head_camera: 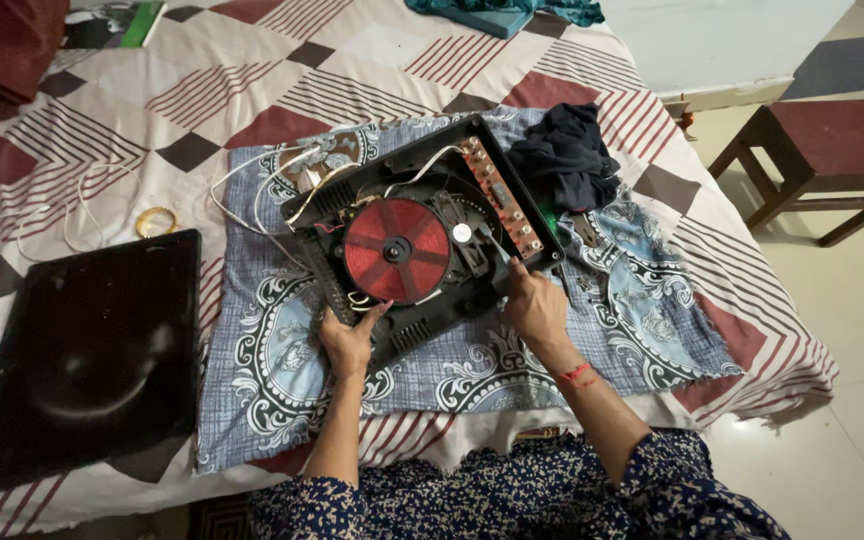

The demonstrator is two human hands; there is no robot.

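Note:
An opened induction cooktop (422, 235) lies on a blue patterned cloth (282, 380) on the bed, its black housing showing a round red coil (396, 249), a brown circuit board (500, 198) and white wires (262, 195). My left hand (349, 340) grips the housing's near left edge. My right hand (535, 305) rests on the near right edge, fingers closed on a slim tool whose tip points into the housing next to the coil.
The cooktop's black glass top panel (82, 360) lies at the left on the striped bedsheet (252, 80). A gold bangle (156, 221) sits beside it. A dark crumpled cloth (567, 155) lies at the right. A wooden stool (832, 150) stands on the floor.

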